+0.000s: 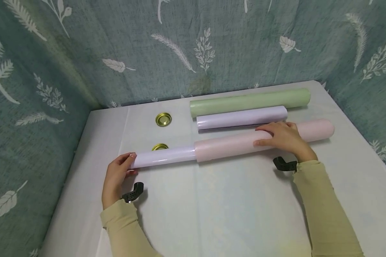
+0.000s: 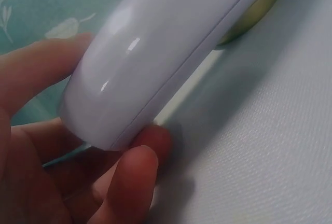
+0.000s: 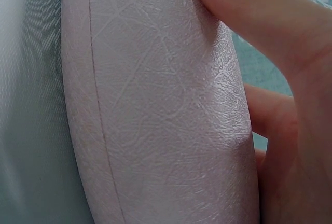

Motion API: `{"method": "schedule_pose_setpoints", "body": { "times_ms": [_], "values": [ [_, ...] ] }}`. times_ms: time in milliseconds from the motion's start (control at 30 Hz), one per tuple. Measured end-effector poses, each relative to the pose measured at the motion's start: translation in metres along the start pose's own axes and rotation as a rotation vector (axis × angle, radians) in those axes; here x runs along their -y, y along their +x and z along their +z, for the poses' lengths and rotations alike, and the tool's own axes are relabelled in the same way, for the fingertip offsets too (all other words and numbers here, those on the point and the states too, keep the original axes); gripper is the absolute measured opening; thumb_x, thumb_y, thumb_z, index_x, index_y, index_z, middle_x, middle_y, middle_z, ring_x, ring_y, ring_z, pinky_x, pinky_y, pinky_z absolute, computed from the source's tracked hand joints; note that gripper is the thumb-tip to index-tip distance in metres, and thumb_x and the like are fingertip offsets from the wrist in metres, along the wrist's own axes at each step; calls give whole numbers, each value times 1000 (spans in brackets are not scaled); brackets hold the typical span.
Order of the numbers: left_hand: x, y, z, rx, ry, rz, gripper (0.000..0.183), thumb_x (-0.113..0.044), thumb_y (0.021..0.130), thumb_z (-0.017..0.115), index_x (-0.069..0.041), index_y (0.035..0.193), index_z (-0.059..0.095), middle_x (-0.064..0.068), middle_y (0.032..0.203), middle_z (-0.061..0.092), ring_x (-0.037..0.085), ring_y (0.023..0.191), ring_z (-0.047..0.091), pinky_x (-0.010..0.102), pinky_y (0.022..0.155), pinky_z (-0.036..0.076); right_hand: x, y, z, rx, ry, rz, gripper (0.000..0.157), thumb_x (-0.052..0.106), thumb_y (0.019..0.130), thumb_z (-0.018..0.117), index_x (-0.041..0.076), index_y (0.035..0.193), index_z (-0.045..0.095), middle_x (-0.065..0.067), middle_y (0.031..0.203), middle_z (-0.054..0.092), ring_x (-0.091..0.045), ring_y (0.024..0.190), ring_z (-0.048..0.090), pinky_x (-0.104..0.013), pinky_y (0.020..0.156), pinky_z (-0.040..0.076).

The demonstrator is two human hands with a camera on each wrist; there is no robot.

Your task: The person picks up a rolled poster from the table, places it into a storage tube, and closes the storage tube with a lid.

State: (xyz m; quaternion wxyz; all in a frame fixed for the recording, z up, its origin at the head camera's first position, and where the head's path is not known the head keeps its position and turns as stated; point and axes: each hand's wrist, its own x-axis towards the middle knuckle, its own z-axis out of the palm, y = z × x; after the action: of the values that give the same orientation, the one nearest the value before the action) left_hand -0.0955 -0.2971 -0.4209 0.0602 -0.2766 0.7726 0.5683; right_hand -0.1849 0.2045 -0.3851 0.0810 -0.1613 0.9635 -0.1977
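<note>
In the head view, a lavender tube (image 1: 167, 156) runs into the left end of a thicker pink tube (image 1: 231, 144). My left hand (image 1: 115, 176) holds the lavender tube by its outer left end. Seen from the left wrist, the fingers and thumb curl about that end of the glossy lavender tube (image 2: 155, 53), which has a straight seam. My right hand (image 1: 283, 139) grips the pink tube right of its middle, thumb on the near side and fingers over the top. The right wrist view shows the textured pink tube (image 3: 161, 105) close up. Its inside is hidden.
Behind the pink tube lie a second lavender tube (image 1: 242, 117) and a green tube (image 1: 251, 101). One gold lid (image 1: 163, 119) rests on the white table (image 1: 228, 207) at the back left. Another gold lid (image 1: 159, 146) is partly hidden behind the held lavender tube.
</note>
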Motion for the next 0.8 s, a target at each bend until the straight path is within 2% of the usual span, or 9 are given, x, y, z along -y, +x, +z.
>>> {"method": "schedule_pose_setpoints", "body": {
  "times_ms": [200, 400, 667, 800],
  "values": [
    [-1, -3, -4, 25, 23, -14, 66, -56, 77, 57, -13, 127, 48, 9, 115, 49, 14, 69, 59, 21, 66, 49, 2, 0, 3, -8, 1, -8, 72, 72, 65, 56, 23, 118, 57, -6, 116, 55, -26, 110, 41, -55, 89, 14],
    [0, -4, -2, 75, -4, -36, 68, -57, 75, 59, -14, 126, 48, 11, 105, 52, 15, 64, 60, 23, 65, 50, 3, -2, 0, -16, -3, -4, 71, 71, 65, 56, 23, 117, 58, -6, 115, 55, -26, 110, 41, -55, 90, 14],
    [0, -5, 0, 76, 13, -20, 69, -58, 75, 57, -14, 127, 47, 11, 103, 52, 15, 66, 60, 23, 65, 48, 2, -4, 0, -19, -1, -5, 73, 72, 65, 56, 22, 118, 57, -7, 116, 55, -28, 110, 41, -56, 89, 14],
    [1, -4, 0, 68, 14, -35, 70, -59, 75, 57, -15, 128, 46, 10, 104, 51, 15, 66, 59, 22, 65, 47, 1, -3, 1, -24, -3, -11, 72, 71, 65, 56, 22, 117, 57, -7, 116, 55, -28, 110, 41, -56, 89, 14]
  ]
}}
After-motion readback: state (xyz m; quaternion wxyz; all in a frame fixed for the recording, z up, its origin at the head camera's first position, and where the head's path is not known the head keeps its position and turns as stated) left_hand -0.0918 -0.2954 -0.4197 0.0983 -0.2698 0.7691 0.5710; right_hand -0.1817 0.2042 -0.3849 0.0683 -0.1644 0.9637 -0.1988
